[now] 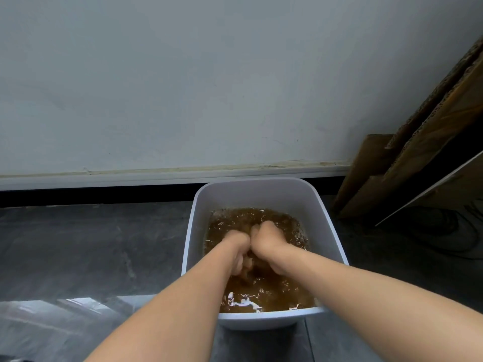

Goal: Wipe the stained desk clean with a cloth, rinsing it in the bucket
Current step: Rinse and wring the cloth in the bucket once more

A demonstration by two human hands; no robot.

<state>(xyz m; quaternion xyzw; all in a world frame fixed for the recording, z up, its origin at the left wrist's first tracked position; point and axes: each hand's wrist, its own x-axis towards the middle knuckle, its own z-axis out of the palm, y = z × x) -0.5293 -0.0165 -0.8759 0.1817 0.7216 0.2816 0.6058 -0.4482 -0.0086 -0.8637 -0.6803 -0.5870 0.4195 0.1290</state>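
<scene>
A white rectangular bucket (258, 190) stands on the dark floor, filled with murky brown water (271, 291). Both my hands are plunged into it, fists pressed together. My left hand (236, 250) and my right hand (269, 242) have their fingers curled around the cloth (249, 265), which is soaked brown and mostly hidden under the water and between my fingers. The water ripples and bubbles around my wrists. The desk is out of view.
A pale wall with a white skirting board (156, 176) runs just behind the bucket. Brown cardboard sheets (418, 152) lean against the wall at the right, with dark cables (454, 231) on the floor below them. Dark grey floor (91, 244) spreads to the left.
</scene>
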